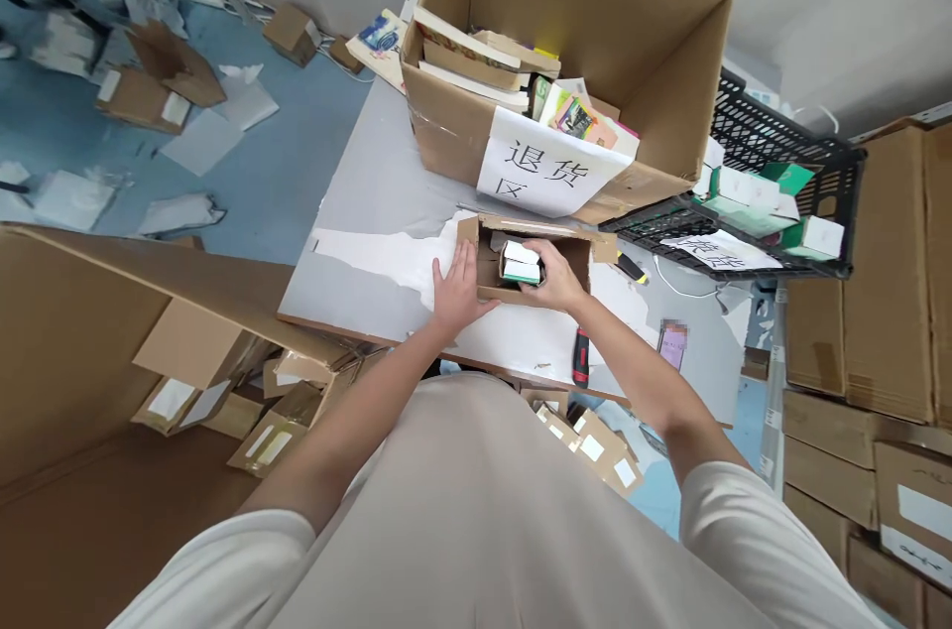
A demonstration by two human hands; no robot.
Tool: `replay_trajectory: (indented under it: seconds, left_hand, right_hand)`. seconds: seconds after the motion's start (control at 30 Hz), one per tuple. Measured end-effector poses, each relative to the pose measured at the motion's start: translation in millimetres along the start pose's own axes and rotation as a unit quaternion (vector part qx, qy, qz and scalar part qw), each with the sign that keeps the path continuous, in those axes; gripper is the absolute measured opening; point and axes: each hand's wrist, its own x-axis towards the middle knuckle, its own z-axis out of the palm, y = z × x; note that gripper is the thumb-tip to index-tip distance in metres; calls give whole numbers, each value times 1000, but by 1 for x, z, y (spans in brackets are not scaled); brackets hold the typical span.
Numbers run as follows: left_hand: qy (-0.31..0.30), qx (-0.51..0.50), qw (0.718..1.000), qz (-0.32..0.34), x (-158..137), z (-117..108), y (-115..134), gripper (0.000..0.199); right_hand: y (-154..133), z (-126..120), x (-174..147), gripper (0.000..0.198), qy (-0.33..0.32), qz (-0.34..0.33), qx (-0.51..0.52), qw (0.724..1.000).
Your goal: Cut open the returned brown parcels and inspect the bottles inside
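Note:
A small open cardboard box (495,294) lies on the grey table in front of me. My left hand (457,289) rests flat against the box's left end, fingers stretched out over its flap. Inside the box, my right hand (551,277) grips a small white and green carton (522,262), thumb and fingers around its right side. The carton's lower part is hidden within the box. White paper (387,252) lies beneath and to the left. A red and black handled tool (581,357) sits near the table's front edge, and a yellow and black cutter (632,267) lies right of the box.
A large cardboard box of books (453,128) stands at the back, beside a black crate (818,163) of white and green cartons. A phone (673,346) lies at the table's right. Stacked boxes (855,292) rise on the right; a large open box (74,341) stands left.

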Motion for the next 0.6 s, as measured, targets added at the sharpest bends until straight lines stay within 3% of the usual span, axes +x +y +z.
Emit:
replay_trajectory:
  seconds: [0.13, 0.3, 0.37, 0.43, 0.5, 0.57, 0.6]
  left_hand:
    - [-6, 2, 1000, -8, 9, -5, 0, 116]
    - [7, 4, 1000, -17, 29, -15, 0, 117]
    - [12, 10, 1000, -5, 35, -18, -1, 117]
    - [13, 16, 1000, 9, 37, -20, -1, 118]
    - [11, 22, 1000, 14, 36, -22, -1, 119]
    - [11, 27, 1000, 11, 33, -22, 0, 121]
    - [15, 30, 999, 6, 31, -23, 1, 122]
  right_hand:
    - [-9, -25, -13, 69, 152, 64, -24, 986]
    - [-46, -88, -66, 89, 379, 81, -48, 921]
    - [-65, -99, -98, 90, 444, 75, -41, 892]
    - [-82, -90, -128, 89, 478, 99, -48, 871]
    - [-92, -62, -151, 88, 466, 153, -66, 869]
    - [-94, -24, -162, 92, 395, 210, -89, 890]
    - [-92, -6, -164, 96, 318, 233, -113, 912]
